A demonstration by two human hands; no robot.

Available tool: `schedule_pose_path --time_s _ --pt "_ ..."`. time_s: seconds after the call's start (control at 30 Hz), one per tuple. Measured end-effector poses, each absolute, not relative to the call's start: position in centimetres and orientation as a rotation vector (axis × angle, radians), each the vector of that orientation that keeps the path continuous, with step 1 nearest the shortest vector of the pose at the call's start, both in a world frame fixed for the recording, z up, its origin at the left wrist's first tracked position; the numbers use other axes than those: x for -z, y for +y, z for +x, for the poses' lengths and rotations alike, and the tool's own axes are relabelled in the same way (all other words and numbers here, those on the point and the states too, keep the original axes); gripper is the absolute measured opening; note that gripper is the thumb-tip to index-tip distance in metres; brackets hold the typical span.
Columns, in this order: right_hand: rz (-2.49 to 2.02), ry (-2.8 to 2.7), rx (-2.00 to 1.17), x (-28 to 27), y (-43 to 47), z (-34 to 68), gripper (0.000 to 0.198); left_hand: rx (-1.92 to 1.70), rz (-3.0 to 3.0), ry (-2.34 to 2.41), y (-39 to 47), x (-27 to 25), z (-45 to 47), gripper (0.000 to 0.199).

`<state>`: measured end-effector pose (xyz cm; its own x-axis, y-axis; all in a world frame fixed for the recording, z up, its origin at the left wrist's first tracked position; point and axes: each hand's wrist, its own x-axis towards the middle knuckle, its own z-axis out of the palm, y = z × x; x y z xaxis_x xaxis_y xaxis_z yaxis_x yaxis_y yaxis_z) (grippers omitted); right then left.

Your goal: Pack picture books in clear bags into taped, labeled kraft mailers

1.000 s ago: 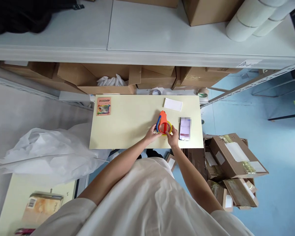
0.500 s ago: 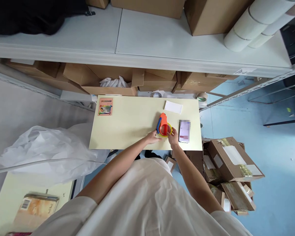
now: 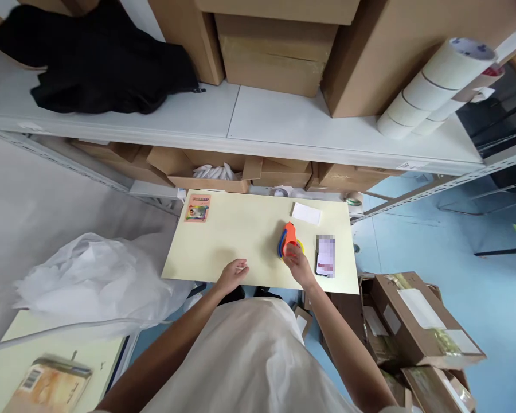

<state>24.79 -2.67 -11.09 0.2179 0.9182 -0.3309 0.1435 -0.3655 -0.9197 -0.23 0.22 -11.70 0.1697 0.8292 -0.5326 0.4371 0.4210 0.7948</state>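
Note:
An orange and blue tape dispenser (image 3: 289, 232) with a yellow ring rests on the right half of the cream table (image 3: 227, 241). My right hand (image 3: 298, 266) is on its near end, fingers closed around it and hiding part of the ring. Near the front edge of the table, my left hand (image 3: 233, 275) is apart from the dispenser, its fingers loosely bent with nothing in them. Right of my right hand lies a phone (image 3: 325, 255) with a lit screen. A stack of white paper slips (image 3: 307, 213) sits behind it, and a pink picture card (image 3: 197, 208) lies at the far left.
A grey shelf (image 3: 275, 126) above the table's back edge carries cartons, white rolls (image 3: 430, 97) and a black cloth (image 3: 112, 63). Open boxes (image 3: 215, 182) stand under it. Cartons (image 3: 413, 315) are piled at right; white plastic sheeting (image 3: 98, 281) is at left.
My left hand has come off the tape dispenser and moved left. My right hand has shifted onto the dispenser's body. The camera view has tilted up, showing more of the shelf.

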Motion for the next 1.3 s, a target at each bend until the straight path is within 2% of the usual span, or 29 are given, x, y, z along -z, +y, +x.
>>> schedule_pose_path --time_s 0.1,0.3,0.53,0.63,0.73,0.8,0.9,0.97,1.03,1.17,1.2,1.3 --pt "-1.638 -0.953 -1.412 11.7 -2.4 22.9 0.044 -0.464 1.123 1.526 -1.1 11.1 -1.6 0.050" --pt "-1.645 -1.065 -1.575 12.2 -1.6 19.9 0.041 -0.567 0.980 1.638 -2.7 10.7 -3.5 0.045" --pt "-1.629 -1.410 -1.681 12.9 1.6 14.6 0.030 -0.619 1.004 1.802 -4.1 11.1 -7.6 0.029" --pt "-1.584 -1.652 -1.713 12.2 3.0 10.2 0.029 -0.693 1.081 1.995 -4.4 10.3 -10.5 0.028" --pt "-1.492 -1.925 -1.681 10.7 3.8 4.9 0.031 -0.822 1.263 2.234 -4.8 8.4 -14.0 0.037" --pt "-1.395 -2.129 -1.573 9.5 4.1 1.0 0.031 -0.868 1.277 2.416 -5.2 7.1 -16.8 0.053" --pt "-1.236 -2.436 -1.244 7.9 4.4 -5.3 0.027 -0.863 1.047 2.717 -5.7 6.0 -21.7 0.080" --pt "-1.094 -2.614 -1.009 7.0 4.4 -9.6 0.029 -0.808 0.929 2.825 -5.8 6.1 -24.9 0.083" --pt "-0.878 -2.776 -0.819 6.4 4.3 -13.6 0.036 -0.732 0.947 2.818 -5.8 6.5 -27.5 0.070" --pt "-0.536 -2.991 -0.558 5.7 4.2 -19.4 0.046 -0.643 1.149 2.615 -5.7 7.1 -30.3 0.013" --pt "-0.500 -3.016 -0.533 5.5 4.3 -20.3 0.046 -0.653 1.186 2.563 -5.7 7.0 -30.6 0.009" --pt "-0.469 -2.992 -0.529 4.1 5.5 -21.8 0.042 -0.757 1.243 2.464 -5.9 6.1 -31.6 0.016"
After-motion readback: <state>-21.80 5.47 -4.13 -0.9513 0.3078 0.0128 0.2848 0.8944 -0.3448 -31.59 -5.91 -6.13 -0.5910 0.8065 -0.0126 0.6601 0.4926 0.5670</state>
